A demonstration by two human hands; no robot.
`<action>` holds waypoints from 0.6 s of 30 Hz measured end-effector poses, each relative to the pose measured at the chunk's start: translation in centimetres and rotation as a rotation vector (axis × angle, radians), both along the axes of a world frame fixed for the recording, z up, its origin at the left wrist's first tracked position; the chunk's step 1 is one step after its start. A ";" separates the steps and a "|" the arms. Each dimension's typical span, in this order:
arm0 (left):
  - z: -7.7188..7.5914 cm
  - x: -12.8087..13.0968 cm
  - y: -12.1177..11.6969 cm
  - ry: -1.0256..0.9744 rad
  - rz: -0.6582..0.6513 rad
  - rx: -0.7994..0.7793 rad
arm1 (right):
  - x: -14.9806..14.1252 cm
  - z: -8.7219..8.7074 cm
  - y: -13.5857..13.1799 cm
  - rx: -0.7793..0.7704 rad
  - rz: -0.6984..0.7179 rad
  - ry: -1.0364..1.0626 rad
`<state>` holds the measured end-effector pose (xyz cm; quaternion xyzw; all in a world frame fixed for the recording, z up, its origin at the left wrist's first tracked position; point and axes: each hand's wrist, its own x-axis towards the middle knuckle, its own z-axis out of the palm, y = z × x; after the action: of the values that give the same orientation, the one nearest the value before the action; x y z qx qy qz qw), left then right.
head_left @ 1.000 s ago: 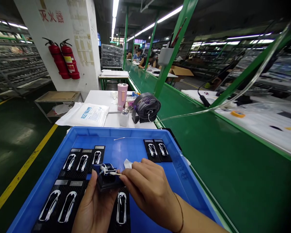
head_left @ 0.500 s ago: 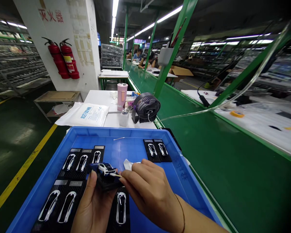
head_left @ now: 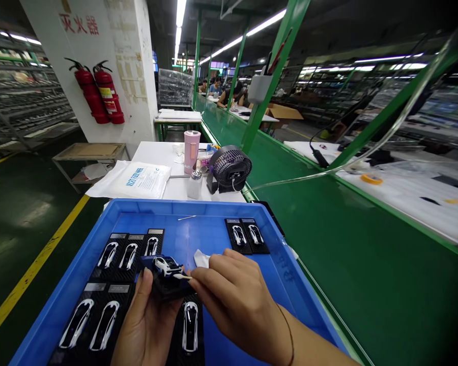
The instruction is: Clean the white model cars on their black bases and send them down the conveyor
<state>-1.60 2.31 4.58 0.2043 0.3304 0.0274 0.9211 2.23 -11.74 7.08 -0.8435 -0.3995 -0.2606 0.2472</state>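
Observation:
My left hand (head_left: pixel 147 315) is closed around the dark base of a white-and-black model car (head_left: pixel 167 265), holding it tilted above the tray. In a pinch between thumb and fingers, my right hand (head_left: pixel 236 300) grips a cotton swab (head_left: pixel 182 276), its white tip at the car's near end. A white cloth or tissue (head_left: pixel 200 258) shows partly behind the right hand. Below lies a blue tray (head_left: pixel 282 284) with several more model cars on black bases, among them one (head_left: pixel 191 328) beside my left hand and a pair (head_left: pixel 247 236) at the far right.
Beyond the tray, a white table holds a packet of wipes (head_left: pixel 137 180), a small pump bottle (head_left: pixel 195 184), a pink tumbler (head_left: pixel 191 152) and a black fan (head_left: pixel 229 170). A green conveyor belt (head_left: pixel 313 218) runs along the right. Another swab (head_left: pixel 187 217) lies in the tray.
The swab's tip has shifted very slightly along the car's near end. Both hands otherwise keep nearly the same pose.

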 end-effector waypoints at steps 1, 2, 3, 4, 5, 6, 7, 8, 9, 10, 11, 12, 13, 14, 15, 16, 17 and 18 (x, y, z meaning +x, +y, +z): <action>0.0 0.0 0.0 0.003 0.001 -0.004 | 0.0 0.0 0.1 0.001 -0.003 -0.013; -0.1 0.0 0.0 0.006 0.001 -0.006 | 0.0 -0.1 0.2 0.001 -0.004 -0.026; -0.1 0.0 0.0 0.009 0.004 -0.007 | 0.0 -0.1 0.3 0.000 -0.003 -0.037; -0.1 0.0 0.0 0.006 0.001 -0.007 | 0.0 -0.1 0.3 -0.001 -0.001 -0.046; -0.1 0.0 0.0 0.000 -0.003 -0.002 | 0.1 -0.1 0.3 -0.001 0.001 -0.051; -0.1 0.0 0.0 -0.005 -0.007 0.000 | 0.1 -0.1 0.3 -0.002 0.004 -0.054; -0.1 -0.1 0.0 -0.008 -0.011 0.003 | 0.1 -0.1 0.3 -0.003 0.004 -0.055; -0.1 -0.1 0.0 -0.010 -0.013 0.004 | 0.1 -0.1 0.3 -0.003 0.002 -0.056; 0.0 -0.1 0.0 -0.011 -0.014 0.004 | 0.1 -0.1 0.4 -0.003 -0.002 -0.055; 0.0 -0.1 -0.1 -0.011 -0.012 0.004 | 0.1 -0.1 0.4 -0.002 -0.005 -0.056; 0.0 -0.1 -0.1 -0.014 -0.014 0.001 | 0.0 -0.1 0.4 -0.003 -0.007 -0.058; 0.0 -0.1 -0.1 -0.019 -0.023 -0.003 | 0.0 -0.1 0.4 -0.006 -0.009 -0.061; 0.0 -0.1 -0.1 -0.023 -0.029 -0.007 | 0.0 -0.1 0.4 -0.010 -0.008 -0.064; 0.0 -0.1 0.0 -0.025 -0.033 -0.012 | 0.0 -0.1 0.3 -0.017 -0.003 -0.067; -0.1 -0.1 0.0 -0.025 -0.039 -0.020 | 0.1 -0.1 0.3 -0.024 0.006 -0.070; -0.2 -0.1 0.1 -0.024 -0.044 -0.030 | 0.1 0.0 0.2 -0.030 0.016 -0.072; -0.3 -0.1 0.2 -0.027 -0.043 -0.038 | 0.1 0.0 0.1 -0.034 0.023 -0.070; -0.4 -0.1 0.3 -0.029 -0.043 -0.043 | 0.1 0.0 0.0 -0.033 0.025 -0.066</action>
<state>-1.66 2.58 4.15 0.1910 0.3131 0.0034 0.9303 2.34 -11.75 7.12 -0.8333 -0.4221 -0.2786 0.2232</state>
